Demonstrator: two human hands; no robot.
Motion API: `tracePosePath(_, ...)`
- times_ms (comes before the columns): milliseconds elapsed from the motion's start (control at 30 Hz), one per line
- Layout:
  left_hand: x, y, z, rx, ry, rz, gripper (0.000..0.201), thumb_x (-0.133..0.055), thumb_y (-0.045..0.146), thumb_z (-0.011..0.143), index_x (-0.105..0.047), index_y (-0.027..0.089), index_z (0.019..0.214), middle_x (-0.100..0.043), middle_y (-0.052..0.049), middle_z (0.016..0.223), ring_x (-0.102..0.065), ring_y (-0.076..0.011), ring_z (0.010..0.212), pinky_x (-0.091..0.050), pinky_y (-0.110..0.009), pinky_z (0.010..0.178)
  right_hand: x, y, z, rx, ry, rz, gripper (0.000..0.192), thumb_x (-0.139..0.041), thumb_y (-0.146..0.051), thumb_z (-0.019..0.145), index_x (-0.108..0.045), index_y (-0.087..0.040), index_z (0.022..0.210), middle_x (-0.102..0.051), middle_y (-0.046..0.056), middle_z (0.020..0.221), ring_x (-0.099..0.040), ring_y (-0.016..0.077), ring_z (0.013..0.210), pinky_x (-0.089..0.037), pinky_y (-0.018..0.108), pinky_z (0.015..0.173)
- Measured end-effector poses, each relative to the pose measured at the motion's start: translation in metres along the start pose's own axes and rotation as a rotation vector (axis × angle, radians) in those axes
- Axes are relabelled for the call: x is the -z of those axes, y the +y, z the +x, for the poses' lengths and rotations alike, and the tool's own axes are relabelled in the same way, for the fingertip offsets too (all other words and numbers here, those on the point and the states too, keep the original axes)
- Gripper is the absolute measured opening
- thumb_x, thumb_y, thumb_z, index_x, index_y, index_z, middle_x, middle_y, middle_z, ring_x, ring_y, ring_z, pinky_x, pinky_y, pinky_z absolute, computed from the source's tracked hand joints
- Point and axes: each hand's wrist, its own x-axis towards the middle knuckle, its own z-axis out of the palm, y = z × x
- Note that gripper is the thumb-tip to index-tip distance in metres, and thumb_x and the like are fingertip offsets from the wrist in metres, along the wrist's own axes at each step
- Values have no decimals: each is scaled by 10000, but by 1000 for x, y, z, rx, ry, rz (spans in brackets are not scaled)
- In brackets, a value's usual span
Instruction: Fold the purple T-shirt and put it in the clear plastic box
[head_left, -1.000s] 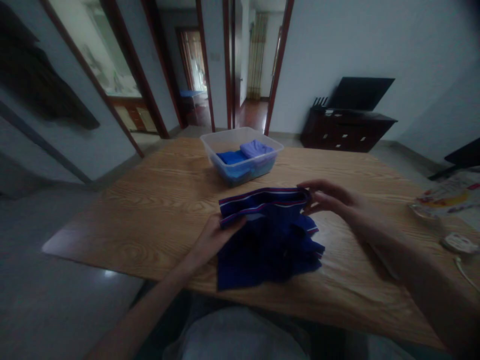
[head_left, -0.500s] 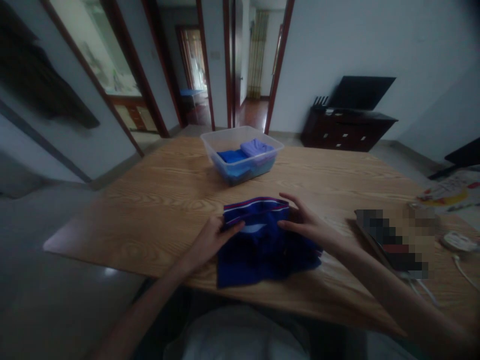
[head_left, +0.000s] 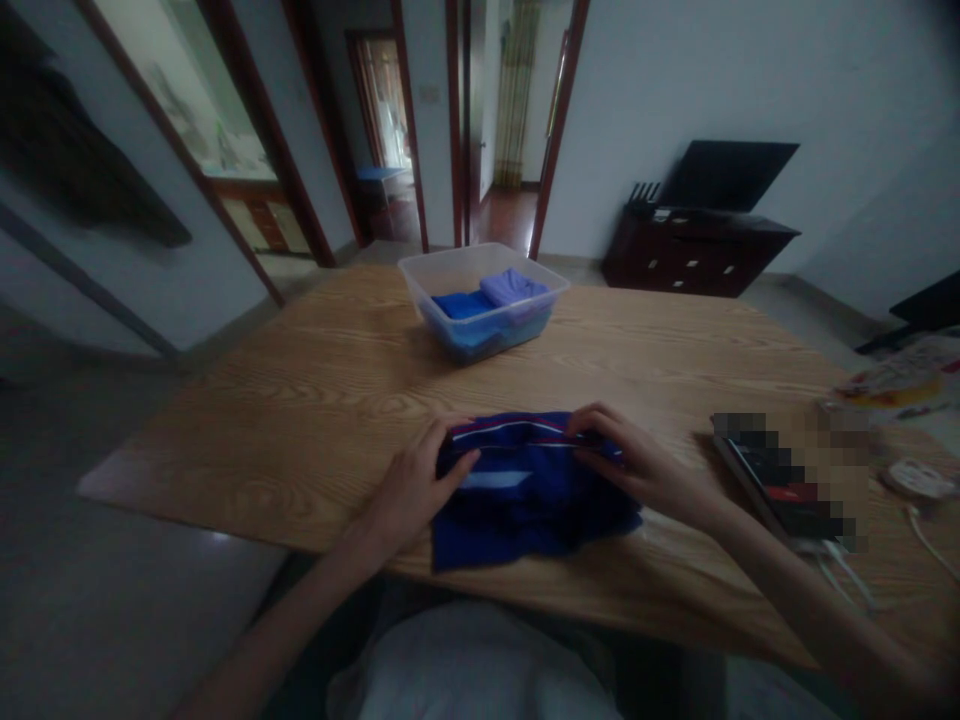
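A dark blue garment (head_left: pixel 525 520) with red and white striped edging lies partly folded near the front edge of the wooden table. Its exact kind is unclear. My left hand (head_left: pixel 420 475) grips its left side, thumb on top and fingers behind the cloth. On the opposite side, my right hand (head_left: pixel 626 455) pinches the striped upper edge. Beyond both hands stands a clear plastic bin (head_left: pixel 484 335), holding a folded blue cloth (head_left: pixel 463 305) and a folded purple cloth (head_left: pixel 514 288).
The wooden table (head_left: pixel 300 400) spans the view. To the right lie a blurred-out dark flat object (head_left: pixel 780 490), a white round item with a cable (head_left: pixel 921 480) and a printed bag (head_left: pixel 900 380). A dark cabinet (head_left: pixel 697 250) stands by the far wall.
The garment's striped upper edge has come down toward me, folding over the lower part. My right hand has closed on that edge and shifted slightly right; my left hand has moved slightly left.
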Motion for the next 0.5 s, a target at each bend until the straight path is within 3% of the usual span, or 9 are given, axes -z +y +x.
tracePosePath(267, 10, 1, 2, 154, -97, -145, 413, -670, 594, 1034, -747, 224, 1200, -803, -86, 1176, -752, -300, 1117, -577, -451, 1045, 1, 5, -3, -13, -111, -48, 266, -621, -496, 1068, -722, -275, 1176, -688, 117, 1311, -688, 319, 1185, -591, 514, 1032)
tracePosePath(400, 19, 9, 9, 203, -271, -477, 600, -359, 674, 1128, -766, 249, 1246, -792, -93, 1281, -734, -284, 1228, -556, -455, 1123, 11, -3, -2, 38, -110, -59, 257, -565, -433, 1106, -722, -282, 1242, -637, 117, 1403, -661, 300, 1265, -585, 487, 1077)
tracePosePath(500, 22, 12, 26, 189, -393, -550, 487, -472, 630, 1113, -739, 292, 1340, -741, -75, 1430, -661, -286, 1385, -495, -468, 1225, 17, -14, -1, 104, -33, -125, 212, -558, -363, 1112, -721, -286, 1223, -604, 122, 1467, -635, 306, 1339, -578, 500, 1114)
